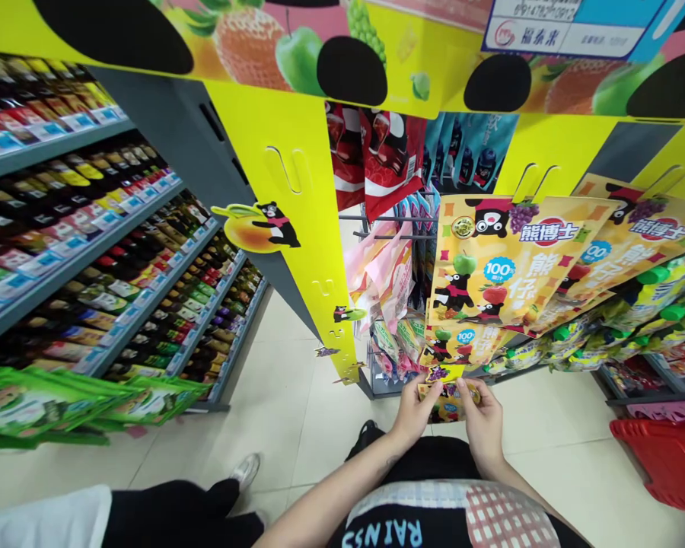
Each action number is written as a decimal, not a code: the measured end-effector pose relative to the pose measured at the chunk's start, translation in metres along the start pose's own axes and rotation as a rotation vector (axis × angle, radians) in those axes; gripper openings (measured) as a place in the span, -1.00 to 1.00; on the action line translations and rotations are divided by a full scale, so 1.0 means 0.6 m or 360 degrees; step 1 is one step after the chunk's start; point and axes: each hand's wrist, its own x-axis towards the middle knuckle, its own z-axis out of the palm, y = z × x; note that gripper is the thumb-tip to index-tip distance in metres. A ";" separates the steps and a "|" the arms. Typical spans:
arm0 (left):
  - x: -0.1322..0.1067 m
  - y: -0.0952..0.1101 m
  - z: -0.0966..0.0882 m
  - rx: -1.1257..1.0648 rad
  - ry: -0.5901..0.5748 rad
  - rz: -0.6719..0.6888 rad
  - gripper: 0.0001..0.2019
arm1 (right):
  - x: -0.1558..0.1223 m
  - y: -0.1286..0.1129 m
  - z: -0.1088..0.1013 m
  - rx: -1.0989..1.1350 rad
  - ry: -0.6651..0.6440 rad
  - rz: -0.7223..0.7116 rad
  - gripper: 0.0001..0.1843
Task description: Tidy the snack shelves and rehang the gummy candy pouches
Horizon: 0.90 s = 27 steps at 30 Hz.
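Observation:
My left hand point(415, 411) pinches the upper left side of a low yellow candy bag point(448, 405), its thumb on the front. On the other side, my right hand point(484, 418) grips the same bag near its top right edge. The bag sits under a hanging yellow bag point(462, 344) with a cartoon bear and fruit printed on it. Larger matching candy bags point(491, 262) hang above on the yellow display rack. Part of the held bag lies behind my fingers.
Red bags point(391, 156) and pink bags point(382, 270) hang beside the yellow panel point(297, 190). Shelves of bottles point(108, 304) line the left, with green packets point(51, 403) at their end. A red basket point(662, 460) stands at right. Another person's leg point(171, 506) is at lower left.

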 end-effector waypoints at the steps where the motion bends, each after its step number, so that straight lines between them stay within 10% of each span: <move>1: 0.000 0.000 0.000 0.0009 -0.0002 0.0002 -0.46 | 0.001 0.002 0.000 -0.0007 0.0015 -0.0002 -0.45; 19: 0.024 0.003 -0.012 0.0275 0.0117 0.0070 -0.51 | 0.017 0.048 -0.005 -0.0121 -0.0174 0.0008 -0.42; 27: 0.047 0.043 -0.066 0.0480 -0.0462 0.0065 -0.57 | 0.077 0.032 -0.040 -0.0491 -0.0759 -0.0240 -0.62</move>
